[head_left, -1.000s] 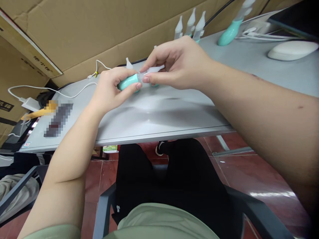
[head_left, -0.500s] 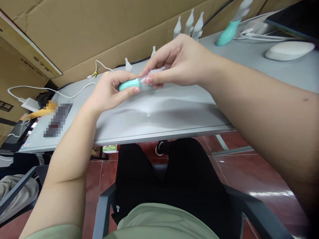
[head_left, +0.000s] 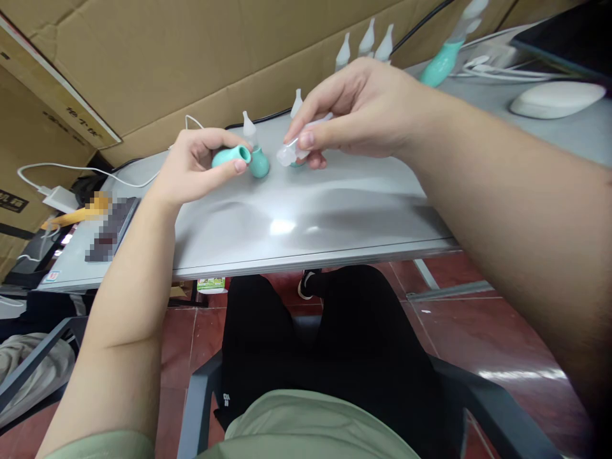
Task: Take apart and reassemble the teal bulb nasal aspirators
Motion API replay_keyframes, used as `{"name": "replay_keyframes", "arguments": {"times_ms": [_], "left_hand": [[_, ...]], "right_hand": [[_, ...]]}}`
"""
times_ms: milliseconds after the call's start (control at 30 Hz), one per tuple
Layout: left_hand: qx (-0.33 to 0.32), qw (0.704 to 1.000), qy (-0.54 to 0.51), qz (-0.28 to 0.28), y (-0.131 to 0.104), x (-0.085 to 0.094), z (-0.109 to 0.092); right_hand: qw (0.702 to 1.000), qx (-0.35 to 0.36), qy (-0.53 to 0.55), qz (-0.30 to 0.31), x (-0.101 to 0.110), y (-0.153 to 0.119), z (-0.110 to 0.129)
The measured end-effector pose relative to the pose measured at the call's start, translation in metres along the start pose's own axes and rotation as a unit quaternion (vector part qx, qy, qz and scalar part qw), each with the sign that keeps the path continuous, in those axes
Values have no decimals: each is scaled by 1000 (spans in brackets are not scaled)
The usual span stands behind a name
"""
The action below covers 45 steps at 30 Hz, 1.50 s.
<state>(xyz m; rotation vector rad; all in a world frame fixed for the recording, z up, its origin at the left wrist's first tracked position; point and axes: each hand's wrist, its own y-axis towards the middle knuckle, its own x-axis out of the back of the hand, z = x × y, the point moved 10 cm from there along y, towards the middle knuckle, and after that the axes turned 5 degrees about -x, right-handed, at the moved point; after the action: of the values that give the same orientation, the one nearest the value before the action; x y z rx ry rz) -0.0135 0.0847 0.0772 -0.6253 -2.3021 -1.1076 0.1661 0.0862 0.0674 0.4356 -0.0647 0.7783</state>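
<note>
Between the thumb and fingers of my left hand [head_left: 191, 162] lies a teal squeeze bulb [head_left: 228, 156], its round open mouth facing right. My right hand [head_left: 351, 118] pinches a clear nozzle piece [head_left: 294, 150] of a nasal aspirator, with its wider end toward the bulb. A gap separates the two parts. Just behind the bulb stands a whole nasal aspirator [head_left: 259, 159], teal below and with a pale tip on top. Another aspirator's white tip [head_left: 297, 102] shows behind my right hand, which hides most of its body.
Several more aspirators [head_left: 366, 39] stand along the cardboard wall [head_left: 215, 57]; a larger one [head_left: 442, 60] is at the back right. A white computer mouse [head_left: 557, 100] lies to the right on the grey table [head_left: 287, 220]. A white cable [head_left: 90, 172] and a blurred-out phone-like object [head_left: 112, 233] are at left.
The clear nozzle piece has come out of the teal bulb. My left hand has moved left with the bulb, my right hand slightly right with the nozzle, uncovering the aspirator behind.
</note>
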Motion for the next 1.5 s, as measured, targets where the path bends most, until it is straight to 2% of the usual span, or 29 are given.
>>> {"name": "replay_keyframes", "arguments": {"times_ms": [67, 133, 233, 400, 467, 600, 667, 767, 867, 933, 1000, 1067, 1200, 1333, 1500], "left_hand": [[1, 1000, 14, -27, 1, 10, 6], [18, 998, 42, -31, 0, 13, 11], [55, 995, 83, -2, -4, 10, 14], [88, 989, 117, 18, -8, 12, 12], [114, 986, 115, 39, -9, 10, 14], [191, 960, 161, 126, -15, -2, 21], [196, 952, 185, 145, -16, -4, 21], [143, 967, 182, 102, -10, 1, 16], [22, 986, 163, 11, -2, 12, 2], [-65, 986, 148, -37, -1, 16, -12], [-117, 982, 134, -66, -2, 14, -22], [-109, 984, 122, -70, -1, 6, -23], [-26, 995, 69, -73, 0, -18, -14], [14, 998, 6, -56, 2, -39, -16], [47, 998, -28, -42, 1, -45, -12]], "right_hand": [[999, 3, -28, -17, 3, 3, -4], [998, -7, -61, -19, 2, 6, -11], [995, -11, -91, -26, 3, 8, -16], [992, 0, -116, -55, 9, 5, -10], [990, -13, -121, -65, 8, 3, -9], [986, -49, -127, -91, 7, 1, -11], [986, -64, -125, -95, 7, 1, -14], [989, -49, -110, -89, 7, 4, -15], [991, -15, -101, -84, 9, 5, -13], [990, -8, -109, -87, 9, 6, -12], [989, -1, -115, -93, 7, 5, -11], [989, 15, -100, -105, 5, 5, -6], [987, 66, -56, -134, -1, 3, 6], [979, 121, -64, -148, -7, 2, 15], [968, 164, -110, -157, -9, -2, 22]]}}
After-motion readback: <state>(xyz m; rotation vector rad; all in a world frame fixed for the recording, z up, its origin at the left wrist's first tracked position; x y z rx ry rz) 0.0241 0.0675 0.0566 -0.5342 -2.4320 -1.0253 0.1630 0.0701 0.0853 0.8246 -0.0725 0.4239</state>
